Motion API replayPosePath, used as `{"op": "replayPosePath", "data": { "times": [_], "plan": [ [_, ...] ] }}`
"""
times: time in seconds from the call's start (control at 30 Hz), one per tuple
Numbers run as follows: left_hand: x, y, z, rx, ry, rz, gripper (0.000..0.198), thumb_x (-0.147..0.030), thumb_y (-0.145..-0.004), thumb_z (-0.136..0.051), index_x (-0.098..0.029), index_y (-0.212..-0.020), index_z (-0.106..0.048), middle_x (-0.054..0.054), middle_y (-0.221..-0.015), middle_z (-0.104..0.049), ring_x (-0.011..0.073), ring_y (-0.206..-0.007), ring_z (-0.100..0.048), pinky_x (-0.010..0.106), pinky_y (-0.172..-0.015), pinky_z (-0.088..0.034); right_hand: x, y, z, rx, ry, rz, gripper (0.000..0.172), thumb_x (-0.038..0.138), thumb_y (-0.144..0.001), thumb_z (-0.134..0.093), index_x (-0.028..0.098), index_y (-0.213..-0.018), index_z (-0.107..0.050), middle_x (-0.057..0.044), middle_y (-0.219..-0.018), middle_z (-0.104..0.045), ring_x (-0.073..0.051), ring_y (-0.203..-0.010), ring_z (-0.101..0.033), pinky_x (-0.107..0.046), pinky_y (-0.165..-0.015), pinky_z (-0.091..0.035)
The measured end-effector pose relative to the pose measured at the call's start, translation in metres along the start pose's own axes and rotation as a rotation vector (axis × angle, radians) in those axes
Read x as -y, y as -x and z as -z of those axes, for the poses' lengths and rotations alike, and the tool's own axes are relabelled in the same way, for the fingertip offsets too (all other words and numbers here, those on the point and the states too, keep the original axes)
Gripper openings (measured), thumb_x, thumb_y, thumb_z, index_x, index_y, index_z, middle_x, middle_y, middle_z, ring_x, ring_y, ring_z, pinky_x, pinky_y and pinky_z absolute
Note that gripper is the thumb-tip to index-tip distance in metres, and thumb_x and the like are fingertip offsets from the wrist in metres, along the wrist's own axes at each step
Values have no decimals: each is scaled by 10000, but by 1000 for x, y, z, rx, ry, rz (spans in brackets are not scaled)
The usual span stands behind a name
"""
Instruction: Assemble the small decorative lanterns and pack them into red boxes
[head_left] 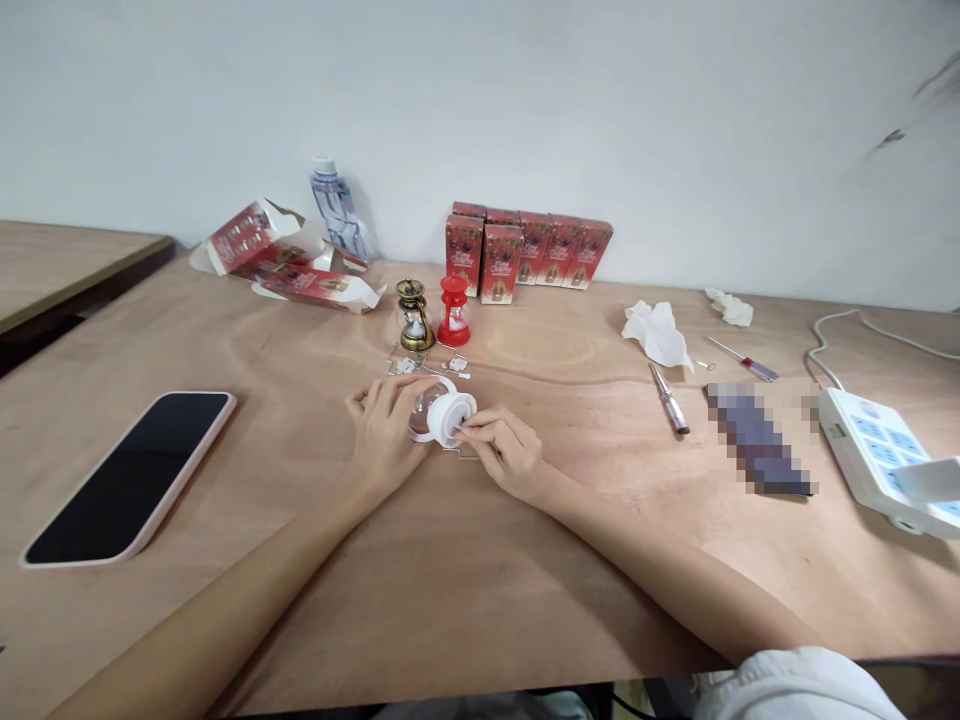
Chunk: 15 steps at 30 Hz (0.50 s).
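My left hand (390, 428) is wrapped around a small white toy lantern (442, 422) with a clear body. The lantern is tipped on its side, its round base turned toward my right hand (508, 450). The fingers of that right hand are pinched together at the base; what lies between the fingertips is too small to make out. Just beyond the hands stand a bronze lantern (415, 332) and a red lantern (454, 325), both upright. Small white cut-out pieces with thin wire-like outlines (406, 366) lie in front of them.
Red boxes (501, 265) stand by the wall, with torn packaging (300, 283) and a water bottle (337, 210) to their left. A phone (131, 475) lies left. On the right are crumpled tissue (657, 332), screwdrivers (670, 400), a blurred dark object (757, 440) and a power strip (885, 455).
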<state>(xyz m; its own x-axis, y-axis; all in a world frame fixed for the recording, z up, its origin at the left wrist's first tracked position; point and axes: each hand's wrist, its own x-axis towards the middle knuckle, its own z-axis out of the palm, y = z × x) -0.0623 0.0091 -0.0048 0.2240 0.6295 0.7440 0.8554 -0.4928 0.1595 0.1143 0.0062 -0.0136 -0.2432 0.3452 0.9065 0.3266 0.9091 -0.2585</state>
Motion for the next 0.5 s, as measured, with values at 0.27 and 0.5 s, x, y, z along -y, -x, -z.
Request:
{"op": "replayPosePath", "data": {
  "times": [0.27, 0.5],
  "plan": [
    [1, 0, 1, -13, -29, 4, 335, -311, -801, -617, -226, -1121, -568, 81, -1061, -668, 250, -903, -584, 370, -747, -279, -1, 0, 3, 23, -19, -22, 140, 56, -887, -514, 150, -914, -614, -71, -823, -681, -130, -768, -631, -260, -661, -555],
    [1, 0, 1, -37, -66, -16, 333, -342, -812, -610, -223, -1122, -582, 88, -1063, -673, 251, -892, -577, 374, -739, -275, 0, -2, 4, 45, 16, 9, 131, 91, -892, -528, 163, -880, -636, -55, -796, -673, -126, -745, -617, -251, -644, -540]
  ]
}}
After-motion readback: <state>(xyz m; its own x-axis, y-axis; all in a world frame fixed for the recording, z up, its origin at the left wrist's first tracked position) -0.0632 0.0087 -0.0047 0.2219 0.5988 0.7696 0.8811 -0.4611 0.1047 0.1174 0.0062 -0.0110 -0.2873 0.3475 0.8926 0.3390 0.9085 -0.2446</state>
